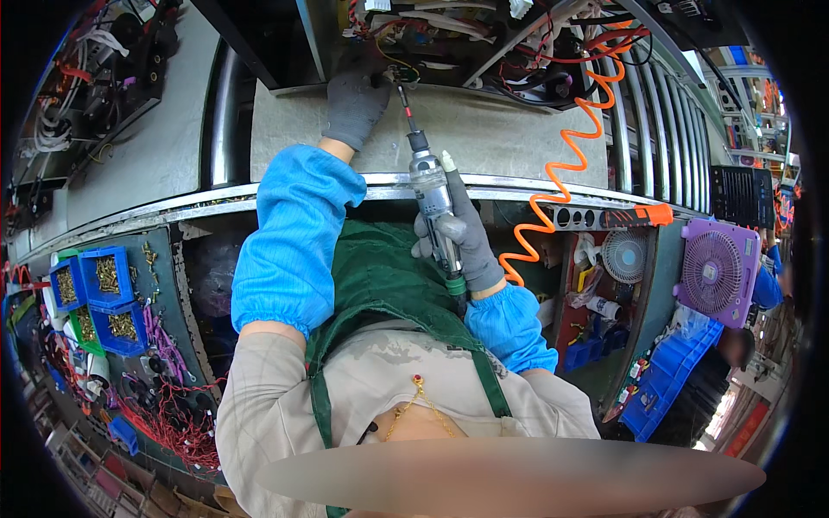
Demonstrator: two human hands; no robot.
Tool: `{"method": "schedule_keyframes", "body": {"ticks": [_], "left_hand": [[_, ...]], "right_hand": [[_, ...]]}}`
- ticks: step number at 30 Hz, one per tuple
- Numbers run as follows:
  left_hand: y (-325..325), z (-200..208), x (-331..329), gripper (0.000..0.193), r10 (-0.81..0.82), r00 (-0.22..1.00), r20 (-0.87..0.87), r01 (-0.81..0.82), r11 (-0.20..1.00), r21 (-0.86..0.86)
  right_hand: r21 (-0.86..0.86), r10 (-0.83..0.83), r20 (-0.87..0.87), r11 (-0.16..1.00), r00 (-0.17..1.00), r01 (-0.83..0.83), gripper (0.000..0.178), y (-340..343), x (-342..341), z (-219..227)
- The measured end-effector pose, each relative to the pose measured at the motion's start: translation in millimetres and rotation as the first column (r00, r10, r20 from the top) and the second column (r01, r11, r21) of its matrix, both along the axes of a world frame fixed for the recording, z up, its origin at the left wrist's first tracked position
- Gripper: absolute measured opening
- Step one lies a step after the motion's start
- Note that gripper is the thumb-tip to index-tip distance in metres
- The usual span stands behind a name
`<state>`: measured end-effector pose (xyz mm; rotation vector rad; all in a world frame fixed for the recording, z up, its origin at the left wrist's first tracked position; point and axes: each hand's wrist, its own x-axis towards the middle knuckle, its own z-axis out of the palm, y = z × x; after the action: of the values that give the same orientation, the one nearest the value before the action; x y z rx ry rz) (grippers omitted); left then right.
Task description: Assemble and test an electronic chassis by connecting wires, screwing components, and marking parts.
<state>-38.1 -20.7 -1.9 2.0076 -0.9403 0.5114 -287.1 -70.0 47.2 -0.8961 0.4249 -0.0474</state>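
Note:
My right hand [467, 231], in a grey glove with pale fingertips, is wrapped round a silver power screwdriver [430, 186]. The forefinger lies along its side. Its long bit points away from me, the tip at the near edge of an open metal case [458, 76] full of wires. At that edge, left of the bit, my left hand [354, 108] has its gloved fingers curled in close to the tip. Whatever they pinch is too small or hidden to make out. A grey metal work plate [518, 142] lies under the case.
An orange coiled hose [566, 164] hangs on the right, beside metal rollers [643, 129]. Blue bins of brass-coloured screws [108, 274] stand at left, near red wires [173, 419]. A purple fan [712, 272] and a blue crate [669, 380] are at right. Another wired unit [104, 78] sits far left.

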Motion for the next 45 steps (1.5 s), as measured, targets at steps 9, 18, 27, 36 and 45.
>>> {"method": "schedule_keyframes", "body": {"ticks": [9,18,27,36,45], "left_hand": [[2,2,-2,0.020,-0.012,0.988,-0.155,0.010,1.000,-0.010],[13,4,15,0.022,-0.041,0.981,0.188,0.008,0.985,0.172],[-16,58,-10,0.020,-0.079,0.997,-0.001,0.078,0.976,0.205],[-18,60,-17,0.026,-0.075,0.990,-0.121,0.127,0.848,0.514],[37,46,5,0.021,-0.212,0.861,-0.462,0.178,0.977,-0.116]], "right_hand": [[0.007,-0.003,0.014,1.000,1.000,0.003,0.093,1,7,-10],[-0.037,-0.013,0.002,0.999,1.000,0.013,0.092,-4,14,-12],[-0.126,0.006,-0.056,0.992,0.998,-0.013,0.101,-6,16,-10],[-0.109,0.000,-0.002,0.994,1.000,0.000,0.099,-7,19,-12],[-0.093,0.031,-0.004,0.995,1.000,-0.031,0.097,-6,21,-10]]}}
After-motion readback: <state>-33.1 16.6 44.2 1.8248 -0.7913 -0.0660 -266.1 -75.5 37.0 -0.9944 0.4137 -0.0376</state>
